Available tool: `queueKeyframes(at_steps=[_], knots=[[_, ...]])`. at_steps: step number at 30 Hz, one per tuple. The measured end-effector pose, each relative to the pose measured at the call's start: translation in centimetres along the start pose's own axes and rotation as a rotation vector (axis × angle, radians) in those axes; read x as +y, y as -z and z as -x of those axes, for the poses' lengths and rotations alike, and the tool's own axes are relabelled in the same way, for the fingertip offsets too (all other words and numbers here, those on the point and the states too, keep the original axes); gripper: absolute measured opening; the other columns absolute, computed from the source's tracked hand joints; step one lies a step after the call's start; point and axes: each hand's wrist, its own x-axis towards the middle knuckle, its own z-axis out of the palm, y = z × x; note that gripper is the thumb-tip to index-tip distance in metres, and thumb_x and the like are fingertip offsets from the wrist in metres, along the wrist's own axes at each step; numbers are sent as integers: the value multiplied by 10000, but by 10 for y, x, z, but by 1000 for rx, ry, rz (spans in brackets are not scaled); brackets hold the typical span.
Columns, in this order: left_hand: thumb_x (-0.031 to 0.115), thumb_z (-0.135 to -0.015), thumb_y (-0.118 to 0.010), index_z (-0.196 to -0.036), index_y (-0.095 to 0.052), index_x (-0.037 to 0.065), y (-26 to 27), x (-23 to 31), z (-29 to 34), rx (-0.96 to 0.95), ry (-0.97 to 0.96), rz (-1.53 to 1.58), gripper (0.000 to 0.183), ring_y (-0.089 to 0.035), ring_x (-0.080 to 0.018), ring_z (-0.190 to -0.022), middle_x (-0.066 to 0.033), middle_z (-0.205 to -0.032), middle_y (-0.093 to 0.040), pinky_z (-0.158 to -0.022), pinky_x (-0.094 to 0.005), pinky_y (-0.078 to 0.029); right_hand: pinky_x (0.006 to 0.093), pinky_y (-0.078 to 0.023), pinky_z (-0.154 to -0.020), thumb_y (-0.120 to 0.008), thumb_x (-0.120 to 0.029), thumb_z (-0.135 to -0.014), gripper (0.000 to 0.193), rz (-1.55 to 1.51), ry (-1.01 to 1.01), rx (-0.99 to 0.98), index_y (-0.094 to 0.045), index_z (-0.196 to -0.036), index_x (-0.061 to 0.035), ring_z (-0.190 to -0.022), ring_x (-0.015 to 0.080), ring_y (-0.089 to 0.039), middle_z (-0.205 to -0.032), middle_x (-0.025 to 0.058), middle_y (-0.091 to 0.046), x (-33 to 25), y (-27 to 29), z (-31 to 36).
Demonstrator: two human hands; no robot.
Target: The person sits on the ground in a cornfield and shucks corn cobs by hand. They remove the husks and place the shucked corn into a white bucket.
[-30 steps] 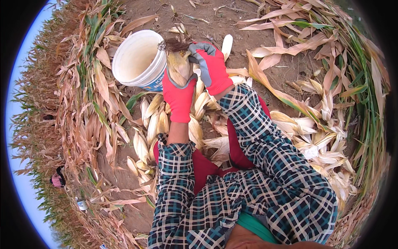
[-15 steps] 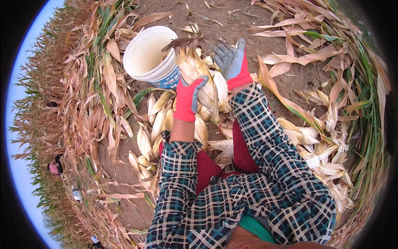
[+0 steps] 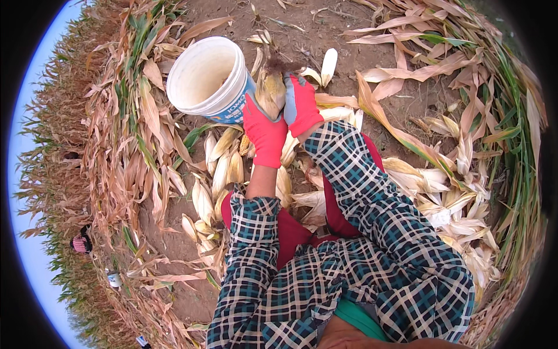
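My left hand (image 3: 266, 136), in a red and grey glove, is wrapped round the lower part of an ear of corn (image 3: 270, 93) in its tan husk. Dark silk sticks out at the ear's far end. My right hand (image 3: 301, 104), gloved alike, is closed against the ear's right side near that silk; its fingertips are partly hidden. Just left of the ear stands a white bucket (image 3: 232, 104) with a blue label, tilted a little in view. Below my left hand lie several husked-over ears (image 3: 220, 166), and a bit of yellow corn (image 3: 244, 144) shows among them.
A pale loose husk (image 3: 328, 65) lies on the soil beyond my right hand. More husks (image 3: 447, 203) are heaped at the right. Dry stalks and leaves (image 3: 125, 116) border both sides. At far left, a person (image 3: 81, 241) and a small white pail (image 3: 114, 279) show by standing corn.
My right hand, open with fingers spread before, has moved left and closed on the ear. Husk has come off, and a pale piece now lies on the soil farther away.
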Motion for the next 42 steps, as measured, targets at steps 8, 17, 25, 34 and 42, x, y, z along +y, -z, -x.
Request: queueKeyframes(at_steps=[8,17,25,34,42], knots=[[64,-871,-585,-1393,-321,59,10,-6,5,-390,261,1302,585,-472,-235,-1228,-119,-1284,-509,-1031,-369,-368,375,-491,-845,-407,-22,-872,265,-224,-212,28,-590,-1046,59,-972,360,-620,-980,237,-639,-13,14,-6],[378,-920,-604,-1426,-237,12,7,29,-17,191,310,891,725,-380,-236,-1265,-128,-1379,-373,-1061,-373,-318,333,-518,-833,-285,-186,-1001,341,-1602,-666,305,-555,-1084,6,-935,207,-617,-1032,124,-632,-5,-14,-13],[300,-891,-636,-1291,-430,26,12,-56,-63,113,714,1167,526,-557,-216,-1028,-118,-1173,-558,-869,-363,-473,379,-493,-797,-370,-288,-997,275,-1750,-706,-384,-540,-966,-74,-679,211,-582,-795,70,-601,-12,-44,40],[627,-855,-510,-1064,-579,49,-25,-175,-40,-389,808,1492,619,-551,-190,-509,-132,-817,-644,-419,-311,-362,314,-405,-637,-366,-322,-1002,481,-1846,-875,-460,-268,-562,-155,-390,156,-154,-488,-6,-188,-53,-31,39],[165,-837,-682,-1053,-620,11,2,-96,-51,-44,810,1307,272,-654,-240,-838,-113,-961,-657,-756,-354,-549,318,-414,-555,-389,-361,-1002,388,-1641,-786,-519,-425,-689,-135,-378,149,-280,-452,-9,-275,-32,-5,49]])
